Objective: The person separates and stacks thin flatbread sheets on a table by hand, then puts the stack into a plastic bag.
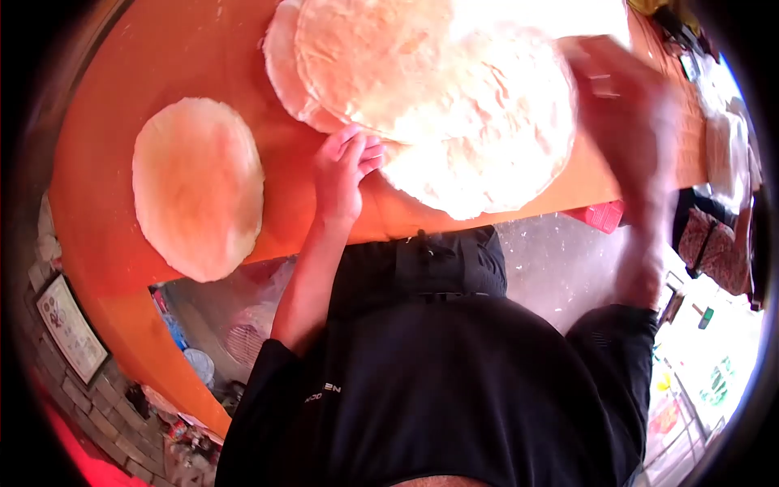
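Observation:
Several thin, round, pale flatbreads (373, 65) overlap in a pile on the orange table, and strong light washes out part of them. My left hand (345, 170) is at the near left edge of the pile, its fingers curled together on the rim of a flatbread. At the pile's right side is my right hand (621, 105), smeared by motion. Its fingers are blurred and lost in glare, so I cannot see what they hold. A single oval flatbread (199, 191) lies flat to the left, apart from both hands.
The orange table (105, 162) curves across the view, its near edge just in front of my body. A red plastic item (603, 217) shows under the edge at right. A framed picture (71, 329) is at lower left, and clear plastic packets (726, 154) are at far right.

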A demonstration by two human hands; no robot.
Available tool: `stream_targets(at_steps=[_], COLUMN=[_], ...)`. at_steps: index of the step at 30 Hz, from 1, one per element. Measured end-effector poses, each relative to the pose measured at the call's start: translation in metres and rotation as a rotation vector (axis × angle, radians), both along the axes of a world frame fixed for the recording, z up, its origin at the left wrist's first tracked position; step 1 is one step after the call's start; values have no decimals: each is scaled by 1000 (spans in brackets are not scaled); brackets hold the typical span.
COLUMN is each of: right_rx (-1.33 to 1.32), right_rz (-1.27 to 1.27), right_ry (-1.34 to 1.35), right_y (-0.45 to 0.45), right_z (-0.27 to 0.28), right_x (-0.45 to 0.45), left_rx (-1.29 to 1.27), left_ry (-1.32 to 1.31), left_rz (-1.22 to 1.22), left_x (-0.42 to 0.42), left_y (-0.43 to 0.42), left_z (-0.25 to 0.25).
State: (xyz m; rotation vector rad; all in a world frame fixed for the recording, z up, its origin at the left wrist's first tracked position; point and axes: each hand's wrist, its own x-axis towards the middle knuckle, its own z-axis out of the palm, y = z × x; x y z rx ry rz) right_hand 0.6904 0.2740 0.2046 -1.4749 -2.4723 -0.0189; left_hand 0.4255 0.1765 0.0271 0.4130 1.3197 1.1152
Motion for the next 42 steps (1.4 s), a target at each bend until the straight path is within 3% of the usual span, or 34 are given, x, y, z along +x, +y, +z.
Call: stream_targets(at_steps=[1, 2, 4, 7, 8, 12, 13, 16, 18, 20, 25, 34, 39, 42], right_rx=[79, -18, -231, -174, -40, 112, 47, -102, -118, -65, -162, 6, -27, -179], right_rz=[75, 179, 143, 100, 138, 49, 105, 170, 154, 108, 199, 170, 146, 44], right_ry=[-195, -158, -133, -9, -10, 6, -164, 153, 162, 176, 175, 112, 240, 108], right_y=[4, 13, 9, 8, 12, 19, 10, -17, -20, -19, -18, -36, -47, -25], right_z=[-29, -71, -133, -138, -122, -71, -86, -146, -154, -150, -166, -164, -165, -184], right_x=[-16, -24, -31, -18, -19, -52, -57, -66, -59, -59, -76, -78, -87, -83], left_rx=[-40, -77, -84, -16, 17, -44, -46, -16, 18, 170, -43, -25, 55, 95], left_ry=[-47, -55, -157, -97, -70, -43, -82, 4, 27, 297, -56, -197, -524, -621], left_rz=[4, -13, -40, 83, 131, 6, -13, 65, 78, 3, 83, 74, 11, 1], left_x=[0, 0, -6, -10, -11, -9, -14, -9, -5, -2, -3, -1, -4, 1], left_y=[1, 1, -1, -3, -8, 2, 3, 3, -2, -1, 10, 20, 29, 39], left_z=[2, 0, -13, -10, -10, -4, -10, -6, -7, -15, -6, 13, 0, -5])
